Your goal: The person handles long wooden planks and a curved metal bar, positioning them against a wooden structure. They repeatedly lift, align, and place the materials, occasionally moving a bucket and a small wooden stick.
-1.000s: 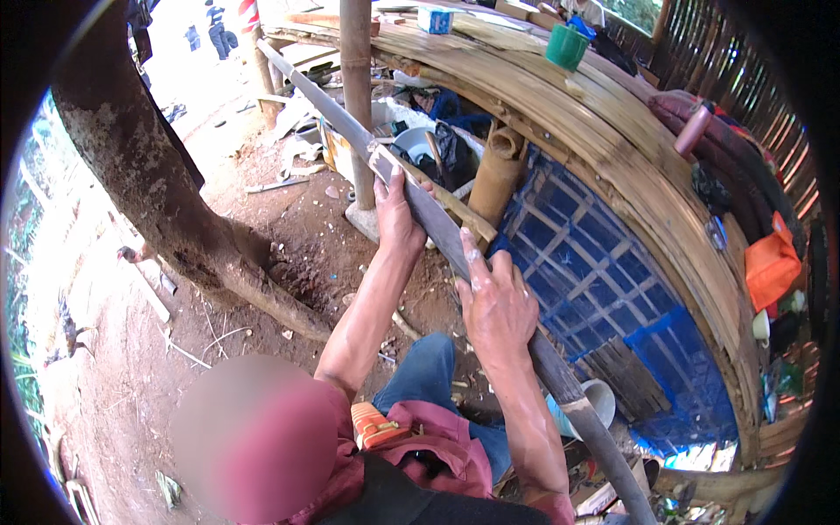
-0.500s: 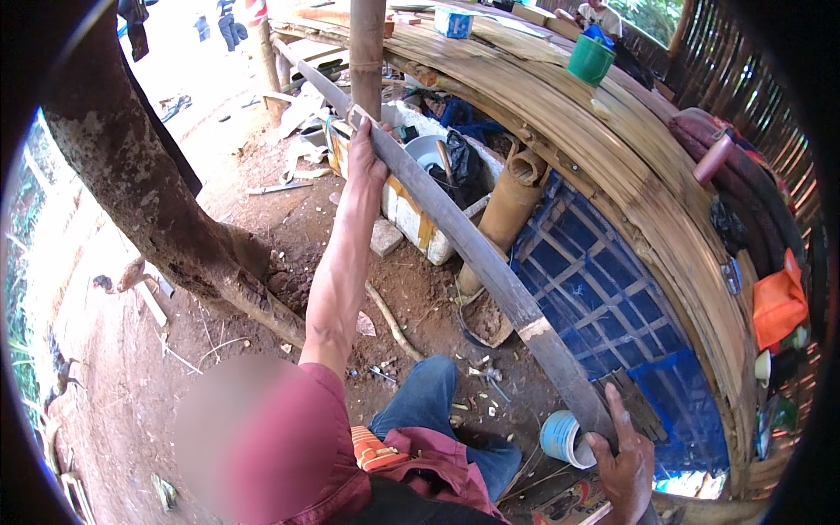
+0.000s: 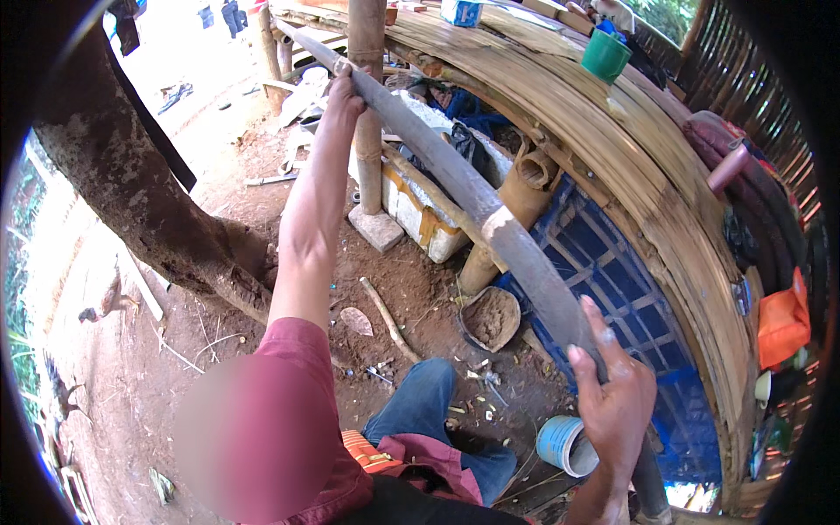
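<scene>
A long, flat, dark grey strip (image 3: 437,157), blade-like with a pale patch (image 3: 500,225), slants across the view from far left to near right. My left hand (image 3: 344,90), its arm stretched out, is closed around the strip toward its far, narrower end, beside a bamboo post (image 3: 367,175). Near the other end, my right hand (image 3: 617,398) grips the strip. Its thumb and index finger lie along the surface, while the remaining fingers are hidden. Below the right hand, a dark length (image 3: 647,481) shows; whether it belongs to the strip cannot be told.
A bamboo platform (image 3: 604,140) curves along the right, with a green bucket (image 3: 605,57) on it. Beneath are a white foam box (image 3: 411,219), blue netting (image 3: 595,271) and a soil-filled container (image 3: 490,319). A blue tin (image 3: 567,444) lies near my knee. A thick trunk (image 3: 140,192) leans at left.
The strip has moved up and tilted, its far end shifting up and left. Both hands have moved up with it, the left also leftward. The strip's surface now looks lighter.
</scene>
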A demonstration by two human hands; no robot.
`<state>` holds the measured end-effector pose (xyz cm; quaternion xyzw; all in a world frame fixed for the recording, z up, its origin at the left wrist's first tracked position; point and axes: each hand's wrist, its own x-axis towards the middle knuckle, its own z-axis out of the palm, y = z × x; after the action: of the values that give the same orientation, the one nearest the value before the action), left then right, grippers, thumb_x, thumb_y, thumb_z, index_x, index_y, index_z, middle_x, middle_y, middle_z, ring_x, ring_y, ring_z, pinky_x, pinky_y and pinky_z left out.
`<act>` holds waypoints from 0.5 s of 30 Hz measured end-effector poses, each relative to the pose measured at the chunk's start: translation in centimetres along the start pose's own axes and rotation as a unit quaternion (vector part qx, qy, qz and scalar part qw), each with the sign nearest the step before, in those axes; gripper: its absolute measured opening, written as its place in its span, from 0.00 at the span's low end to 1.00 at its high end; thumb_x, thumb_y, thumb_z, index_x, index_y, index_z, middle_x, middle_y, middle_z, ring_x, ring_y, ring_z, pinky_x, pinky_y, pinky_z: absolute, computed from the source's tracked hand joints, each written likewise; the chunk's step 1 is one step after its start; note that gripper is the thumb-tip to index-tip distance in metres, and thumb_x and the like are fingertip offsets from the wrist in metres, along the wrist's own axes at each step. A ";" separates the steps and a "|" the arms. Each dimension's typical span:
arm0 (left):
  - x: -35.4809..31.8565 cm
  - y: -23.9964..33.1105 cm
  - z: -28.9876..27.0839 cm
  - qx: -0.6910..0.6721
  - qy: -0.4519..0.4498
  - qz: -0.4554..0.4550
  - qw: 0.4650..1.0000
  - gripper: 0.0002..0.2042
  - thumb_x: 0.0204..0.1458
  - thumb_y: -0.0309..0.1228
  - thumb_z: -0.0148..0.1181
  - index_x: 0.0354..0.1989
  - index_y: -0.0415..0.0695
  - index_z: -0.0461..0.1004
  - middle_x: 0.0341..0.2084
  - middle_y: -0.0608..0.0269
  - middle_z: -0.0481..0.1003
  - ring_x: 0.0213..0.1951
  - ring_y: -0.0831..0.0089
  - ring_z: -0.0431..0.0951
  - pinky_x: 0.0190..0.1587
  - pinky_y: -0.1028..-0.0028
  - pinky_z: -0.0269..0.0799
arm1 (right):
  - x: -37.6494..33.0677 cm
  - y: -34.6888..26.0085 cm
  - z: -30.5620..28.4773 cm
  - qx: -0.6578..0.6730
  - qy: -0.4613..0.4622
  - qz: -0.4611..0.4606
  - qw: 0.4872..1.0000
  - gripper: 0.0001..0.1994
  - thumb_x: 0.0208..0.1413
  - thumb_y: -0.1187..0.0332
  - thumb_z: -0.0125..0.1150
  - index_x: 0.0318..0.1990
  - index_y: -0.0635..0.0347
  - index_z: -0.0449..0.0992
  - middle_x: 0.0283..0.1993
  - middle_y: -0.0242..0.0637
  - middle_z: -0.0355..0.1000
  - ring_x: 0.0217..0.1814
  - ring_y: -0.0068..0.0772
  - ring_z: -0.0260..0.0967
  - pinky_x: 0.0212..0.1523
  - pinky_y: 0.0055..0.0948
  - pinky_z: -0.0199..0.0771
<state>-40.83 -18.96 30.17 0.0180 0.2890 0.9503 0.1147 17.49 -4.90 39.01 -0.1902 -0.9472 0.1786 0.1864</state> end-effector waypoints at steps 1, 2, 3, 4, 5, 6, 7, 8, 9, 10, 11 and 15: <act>-0.3 -1.2 1.0 0.011 0.005 0.006 1.000 0.18 0.59 0.43 0.43 0.46 0.40 0.63 0.32 0.50 0.74 0.28 0.63 0.74 0.32 0.62 0.74 | 0.2 0.1 -0.1 0.001 0.025 -0.005 1.000 0.22 0.48 0.67 0.58 0.54 0.49 0.70 0.20 0.51 0.66 0.16 0.40 0.57 0.22 0.33 0.59; -0.6 -2.2 1.9 0.023 0.011 0.012 1.000 0.18 0.59 0.43 0.43 0.47 0.40 0.63 0.32 0.50 0.74 0.28 0.62 0.74 0.32 0.62 0.74 | 0.3 -0.2 -0.3 -0.017 0.019 0.005 1.000 0.21 0.48 0.67 0.58 0.54 0.49 0.70 0.20 0.50 0.66 0.16 0.40 0.56 0.22 0.33 0.59; -0.3 -2.4 2.5 -0.009 0.024 0.053 0.998 0.19 0.59 0.44 0.43 0.48 0.40 0.62 0.32 0.51 0.74 0.28 0.62 0.74 0.32 0.63 0.74 | 0.4 -0.5 -0.6 -0.031 0.015 0.011 0.999 0.21 0.49 0.67 0.58 0.53 0.49 0.70 0.20 0.50 0.66 0.16 0.40 0.56 0.22 0.33 0.59; 0.4 -2.5 2.6 -0.030 -0.003 0.038 0.999 0.19 0.58 0.44 0.43 0.48 0.40 0.62 0.32 0.51 0.74 0.28 0.61 0.74 0.32 0.63 0.74 | 0.4 -0.6 -0.8 -0.047 0.011 0.017 0.999 0.21 0.49 0.67 0.58 0.53 0.49 0.71 0.20 0.50 0.66 0.16 0.40 0.56 0.22 0.33 0.59; 1.2 -2.4 2.6 -0.053 -0.031 0.024 0.998 0.19 0.58 0.44 0.43 0.48 0.40 0.62 0.33 0.51 0.73 0.29 0.61 0.74 0.32 0.63 0.74 | 0.3 0.4 -0.2 -0.026 0.048 -0.028 0.998 0.20 0.49 0.67 0.58 0.53 0.50 0.71 0.21 0.50 0.67 0.16 0.40 0.54 0.22 0.33 0.57; 1.9 -3.0 1.8 -0.071 -0.051 0.002 0.996 0.20 0.58 0.44 0.43 0.48 0.40 0.62 0.33 0.51 0.73 0.29 0.61 0.74 0.32 0.63 0.74 | 0.6 0.2 -0.6 -0.049 0.026 -0.003 0.998 0.21 0.49 0.68 0.57 0.53 0.48 0.70 0.26 0.48 0.69 0.22 0.42 0.60 0.25 0.33 0.61; 2.9 -2.3 1.7 -0.061 -0.037 0.021 0.997 0.20 0.58 0.45 0.42 0.47 0.40 0.62 0.33 0.50 0.73 0.29 0.60 0.74 0.32 0.63 0.75 | 1.4 -0.2 -1.1 -0.062 0.003 0.020 0.998 0.21 0.49 0.68 0.57 0.54 0.46 0.70 0.31 0.46 0.72 0.27 0.44 0.66 0.28 0.33 0.65; 3.0 -2.4 0.4 -0.060 -0.021 0.005 0.998 0.21 0.58 0.46 0.43 0.47 0.39 0.63 0.32 0.51 0.73 0.28 0.61 0.74 0.31 0.63 0.75 | 1.6 -0.3 -1.4 -0.075 -0.021 0.041 0.996 0.21 0.50 0.68 0.57 0.54 0.44 0.69 0.36 0.45 0.74 0.33 0.46 0.73 0.31 0.33 0.70; 2.5 -2.5 1.1 -0.066 -0.016 -0.009 0.998 0.22 0.58 0.47 0.43 0.46 0.38 0.64 0.31 0.53 0.73 0.27 0.61 0.74 0.30 0.63 0.75 | 1.6 0.4 -1.2 -0.068 -0.004 0.017 0.998 0.21 0.50 0.68 0.57 0.54 0.43 0.70 0.34 0.44 0.74 0.31 0.45 0.72 0.29 0.34 0.69; 1.9 -2.5 1.8 -0.072 -0.011 -0.023 0.997 0.23 0.58 0.48 0.43 0.45 0.37 0.65 0.30 0.54 0.73 0.26 0.62 0.74 0.28 0.63 0.75 | 1.6 0.6 -1.2 -0.056 0.007 -0.003 0.998 0.21 0.50 0.68 0.57 0.54 0.45 0.70 0.30 0.46 0.72 0.26 0.44 0.67 0.27 0.33 0.65; 1.4 -2.1 2.5 -0.041 0.022 0.002 0.999 0.23 0.58 0.49 0.41 0.44 0.38 0.65 0.31 0.53 0.73 0.25 0.61 0.74 0.27 0.65 0.75 | 1.7 0.7 -1.3 -0.043 0.019 -0.023 0.999 0.21 0.50 0.68 0.57 0.54 0.47 0.70 0.26 0.48 0.70 0.21 0.42 0.62 0.25 0.33 0.62; -1.9 -1.3 4.1 0.123 0.080 0.064 0.987 0.22 0.58 0.46 0.42 0.52 0.39 0.60 0.44 0.50 0.69 0.42 0.58 0.73 0.46 0.53 0.69 | 1.1 1.7 -1.5 -0.036 0.019 -0.048 0.998 0.22 0.50 0.69 0.58 0.55 0.48 0.69 0.23 0.47 0.69 0.19 0.38 0.61 0.25 0.31 0.62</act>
<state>-38.33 -16.07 32.93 -0.0259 0.4103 0.9112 0.0271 17.69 -2.53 39.89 -0.1541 -0.9574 0.1315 0.2058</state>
